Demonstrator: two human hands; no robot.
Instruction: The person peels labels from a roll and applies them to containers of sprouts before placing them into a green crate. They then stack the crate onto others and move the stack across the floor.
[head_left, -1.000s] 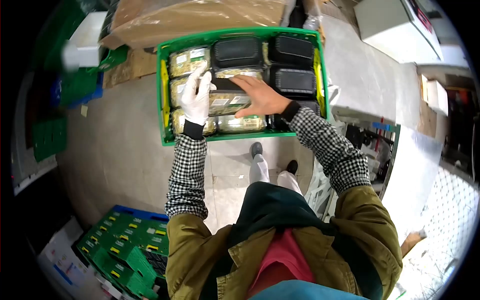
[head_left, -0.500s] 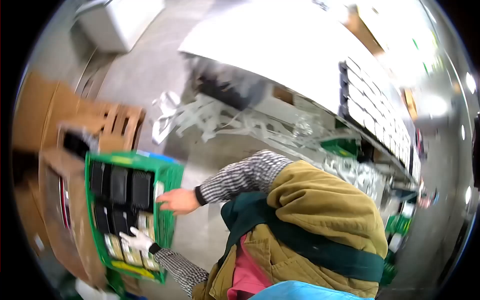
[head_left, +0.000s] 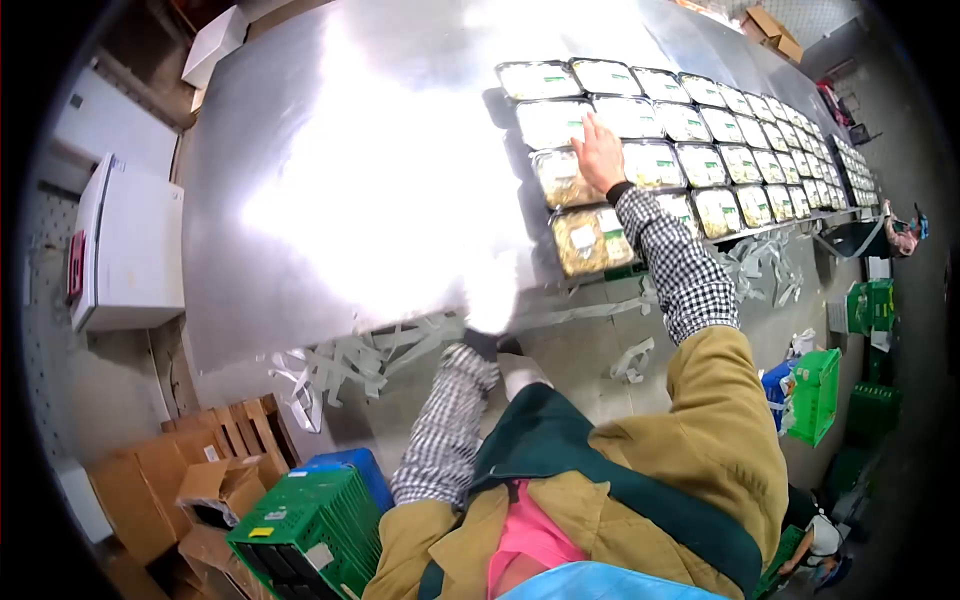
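Note:
My right hand [head_left: 600, 157] is bare, its fingers stretched out over the first column of food trays on the metal table [head_left: 400, 130]. Under its fingertips lies a black food tray [head_left: 548, 124] with a clear lid and label; contact is hard to judge. A nearer tray [head_left: 558, 176] sits beside the palm. The front corner tray [head_left: 592, 242] shows pale yellowish food and a white and green label. My left hand [head_left: 492, 290], in a white glove, is at the table's front edge, washed out by glare, so its fingers do not show.
A green crate [head_left: 305, 530] with black trays stands low at left, beside cardboard boxes [head_left: 150, 490] and a wooden pallet [head_left: 240, 430]. White strips [head_left: 350, 365] hang under the table edge. At right are another green crate [head_left: 815, 395] and a person [head_left: 825, 540]; another person [head_left: 905, 235] stands farther off.
Both hands have left the green crate and moved to the table. The view has turned from the crate toward the rows of food trays, with my right hand now over them.

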